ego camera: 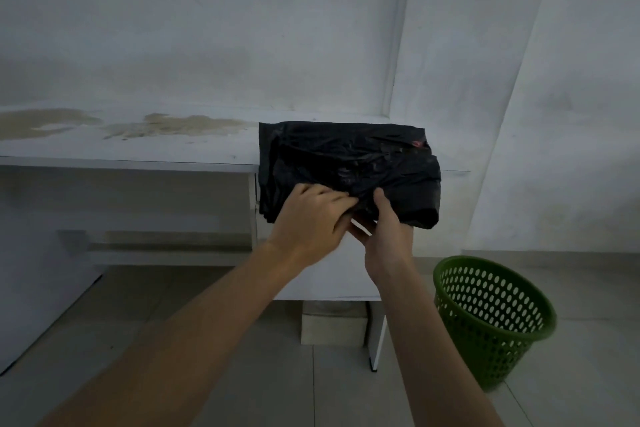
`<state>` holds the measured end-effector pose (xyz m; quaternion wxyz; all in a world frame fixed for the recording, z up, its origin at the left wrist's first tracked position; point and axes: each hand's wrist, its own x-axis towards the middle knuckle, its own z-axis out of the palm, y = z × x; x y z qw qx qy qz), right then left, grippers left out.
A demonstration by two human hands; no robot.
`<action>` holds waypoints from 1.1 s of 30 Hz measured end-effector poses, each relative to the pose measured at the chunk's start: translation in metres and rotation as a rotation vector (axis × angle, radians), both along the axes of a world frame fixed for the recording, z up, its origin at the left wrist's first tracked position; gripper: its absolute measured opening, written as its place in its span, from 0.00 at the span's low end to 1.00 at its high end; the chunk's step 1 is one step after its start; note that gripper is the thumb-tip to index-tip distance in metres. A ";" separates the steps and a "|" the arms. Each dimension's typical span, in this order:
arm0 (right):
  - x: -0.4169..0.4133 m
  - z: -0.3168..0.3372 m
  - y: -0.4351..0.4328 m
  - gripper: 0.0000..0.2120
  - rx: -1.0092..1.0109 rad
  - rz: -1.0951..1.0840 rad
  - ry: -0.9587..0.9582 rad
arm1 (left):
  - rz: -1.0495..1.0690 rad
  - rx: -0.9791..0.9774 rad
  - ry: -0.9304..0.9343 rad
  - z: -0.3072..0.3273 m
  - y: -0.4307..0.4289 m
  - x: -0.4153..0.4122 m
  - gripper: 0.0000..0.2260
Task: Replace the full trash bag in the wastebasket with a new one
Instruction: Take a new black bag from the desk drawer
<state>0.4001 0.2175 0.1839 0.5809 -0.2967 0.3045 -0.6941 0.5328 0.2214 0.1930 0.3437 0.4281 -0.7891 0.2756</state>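
A folded stack of black trash bags (346, 159) lies at the right end of a white desk (131, 146), hanging over its front edge. My left hand (311, 218) pinches the stack's lower front edge from the left. Just right of it, my right hand (384, 229) grips the same edge, thumb on top. A green perforated wastebasket (491, 319) stands on the floor at the lower right, with no bag visible in it.
The desk top has brown stains at the left. A pale block (332, 326) sits on the tiled floor under the desk's right side. White walls stand behind and to the right, close to the wastebasket.
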 end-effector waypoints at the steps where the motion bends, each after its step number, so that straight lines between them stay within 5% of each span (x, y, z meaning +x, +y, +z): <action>1: -0.001 -0.005 0.002 0.18 0.039 -0.054 -0.048 | -0.030 0.010 0.041 -0.004 0.002 -0.002 0.14; 5: -0.017 -0.033 0.007 0.22 0.126 -0.189 -0.154 | -0.130 -0.081 0.295 -0.030 0.005 -0.003 0.13; 8: -0.031 -0.056 0.008 0.22 0.165 -0.209 -0.187 | 0.010 -0.050 0.606 -0.055 0.005 -0.002 0.14; 12: -0.044 -0.094 0.004 0.22 0.228 -0.148 -0.187 | -0.070 0.441 1.275 -0.079 0.007 -0.016 0.29; 14: -0.054 -0.117 0.001 0.21 0.241 -0.092 -0.172 | -0.138 0.726 1.520 -0.089 0.005 -0.029 0.25; 18: -0.088 -0.166 -0.010 0.19 0.292 0.103 -0.110 | -0.029 0.748 1.520 -0.134 -0.001 -0.048 0.11; 23: -0.159 -0.222 -0.035 0.14 0.303 0.261 -0.038 | 0.067 0.712 1.541 -0.198 0.007 -0.061 0.16; 25: -0.190 -0.244 -0.046 0.20 0.278 0.263 -0.002 | 0.092 0.720 1.489 -0.221 0.012 -0.061 0.17; 28: -0.222 -0.265 -0.051 0.21 0.301 0.340 0.238 | 0.189 0.733 1.451 -0.247 0.019 -0.062 0.16; 33: -0.241 -0.287 -0.045 0.11 0.283 0.462 0.487 | 0.428 0.993 1.444 -0.286 0.023 -0.090 0.10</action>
